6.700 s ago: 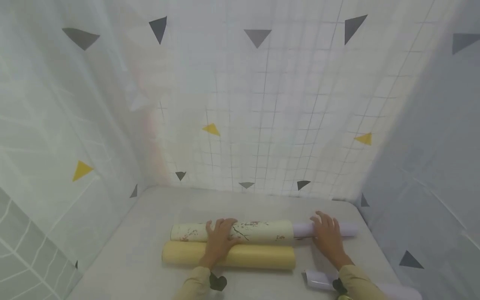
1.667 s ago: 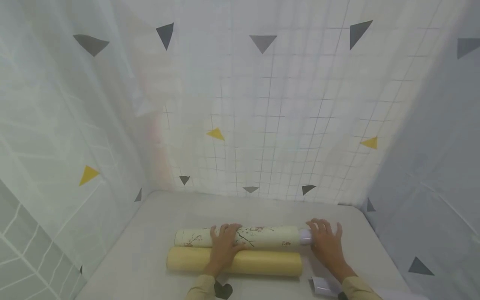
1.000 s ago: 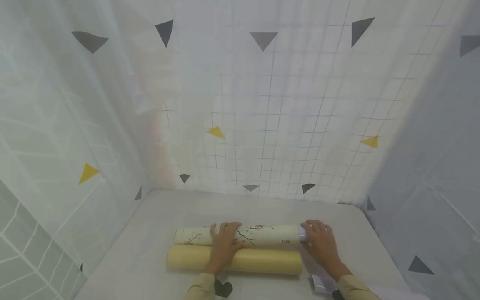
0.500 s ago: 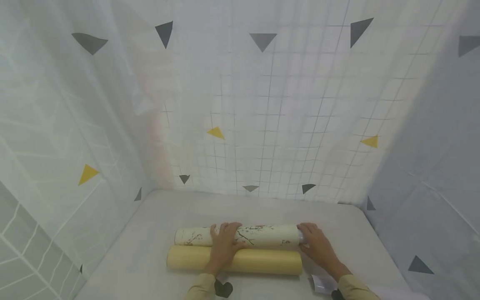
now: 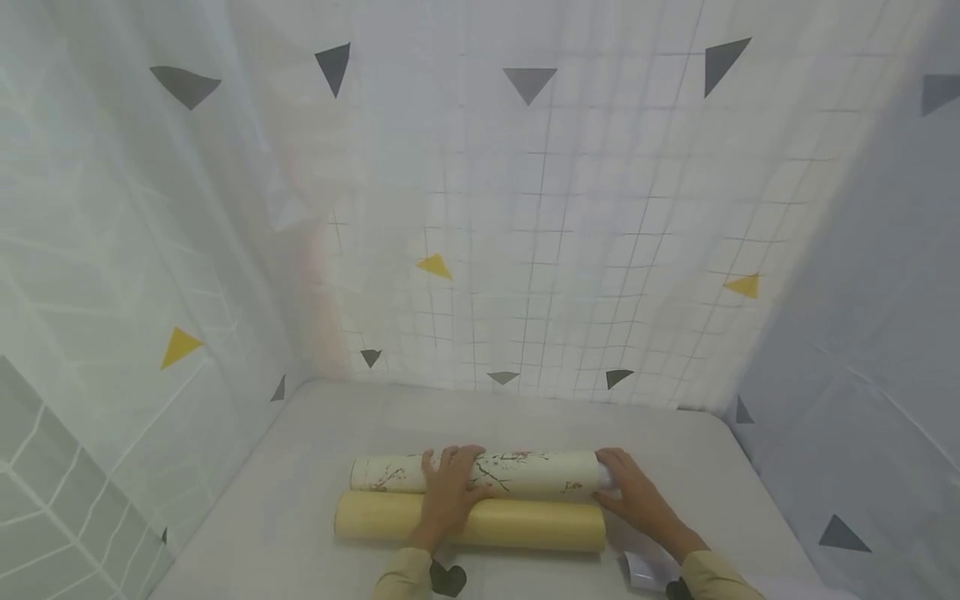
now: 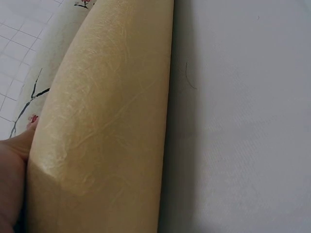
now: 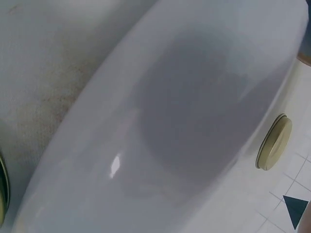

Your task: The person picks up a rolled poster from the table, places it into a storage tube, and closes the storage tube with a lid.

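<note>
Less of the glossy lilac roll [image 5: 605, 477] protrudes rightward from the cream blossom-printed roll [image 5: 540, 472]. Left hand [image 5: 447, 492] grips the latter, right hand [image 5: 636, 493] the former; insertion appears nearly complete.

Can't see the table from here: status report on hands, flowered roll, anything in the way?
Left hand holding flowered roll. Right hand holding pale roll poking from its end. Yellow roll close alongside; nothing visibly blocking.

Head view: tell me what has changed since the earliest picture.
The white tube slid left into the floral roll, leaving only a short end showing; the right hand moved left with it. The left hand stayed on the floral roll, the yellow roll alongside.
</note>
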Demonstrator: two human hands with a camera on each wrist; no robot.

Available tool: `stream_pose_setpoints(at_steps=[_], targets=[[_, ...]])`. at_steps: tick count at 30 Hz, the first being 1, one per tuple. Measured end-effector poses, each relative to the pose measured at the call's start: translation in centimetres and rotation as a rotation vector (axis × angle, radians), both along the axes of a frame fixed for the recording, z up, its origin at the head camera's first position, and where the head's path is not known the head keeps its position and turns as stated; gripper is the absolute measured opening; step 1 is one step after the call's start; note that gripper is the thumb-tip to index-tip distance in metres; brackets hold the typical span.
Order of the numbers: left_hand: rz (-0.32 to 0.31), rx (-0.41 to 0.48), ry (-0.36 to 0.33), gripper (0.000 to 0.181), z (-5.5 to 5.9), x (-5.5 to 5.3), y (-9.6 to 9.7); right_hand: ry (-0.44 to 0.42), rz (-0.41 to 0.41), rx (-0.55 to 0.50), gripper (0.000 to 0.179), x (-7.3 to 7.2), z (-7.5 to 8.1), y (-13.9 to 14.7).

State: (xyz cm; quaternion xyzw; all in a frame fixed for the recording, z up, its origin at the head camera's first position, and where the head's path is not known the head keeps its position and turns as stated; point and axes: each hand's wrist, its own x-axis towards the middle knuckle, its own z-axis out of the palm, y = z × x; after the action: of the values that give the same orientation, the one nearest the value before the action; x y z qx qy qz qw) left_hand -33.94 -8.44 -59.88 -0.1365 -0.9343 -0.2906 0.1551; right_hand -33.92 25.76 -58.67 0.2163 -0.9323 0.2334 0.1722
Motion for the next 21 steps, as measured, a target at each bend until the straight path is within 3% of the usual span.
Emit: stream_pose_setpoints(at_steps=[10,21], targets=[[0.002,-0.016,0.004,0.070,-0.48,-0.06,0.01,-0.105,0.004,-0.030,0.067,-0.26,0.00,0.08],[0.005,0.006,0.043,0.068,-0.25,0.04,0.01,-0.039,0.009,-0.018,0.063,-0.03,0.07,-0.24]])
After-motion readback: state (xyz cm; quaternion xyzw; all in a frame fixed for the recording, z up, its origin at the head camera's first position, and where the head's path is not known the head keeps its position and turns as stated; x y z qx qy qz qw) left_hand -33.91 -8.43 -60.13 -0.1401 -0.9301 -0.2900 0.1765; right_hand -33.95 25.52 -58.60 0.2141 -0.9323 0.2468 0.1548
